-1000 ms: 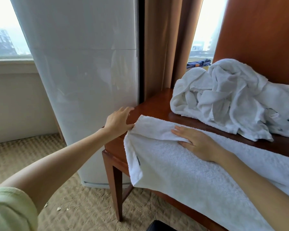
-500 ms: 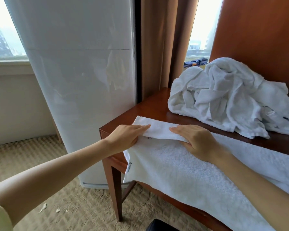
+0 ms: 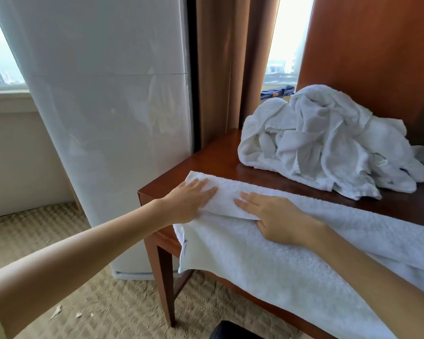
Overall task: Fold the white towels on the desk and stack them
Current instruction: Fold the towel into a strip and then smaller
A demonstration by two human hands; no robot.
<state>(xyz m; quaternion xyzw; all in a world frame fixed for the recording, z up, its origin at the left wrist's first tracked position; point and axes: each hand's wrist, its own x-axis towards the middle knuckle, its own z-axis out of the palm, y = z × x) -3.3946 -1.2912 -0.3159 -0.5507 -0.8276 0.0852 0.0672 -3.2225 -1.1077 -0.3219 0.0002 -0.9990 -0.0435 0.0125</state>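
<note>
Pressing on the white towel [image 3: 267, 260], the left hand [image 3: 189, 204] and the right hand [image 3: 277, 216] are lying flat with straight fingers, gripping nothing. The towel is lying along the front of the desk [image 3: 206, 157], its near edge hanging over. A pile of crumpled towels [image 3: 328, 140] is sitting behind it.

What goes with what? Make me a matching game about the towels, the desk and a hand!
Things:
1. left hand
2. towel
3. pile
4. desk

Descriptions:
a. crumpled, at the back
b. brown wood
c. flat on the towel's end
d. spread out, hanging over the front edge

Pairs: 1-c, 2-d, 3-a, 4-b
</note>
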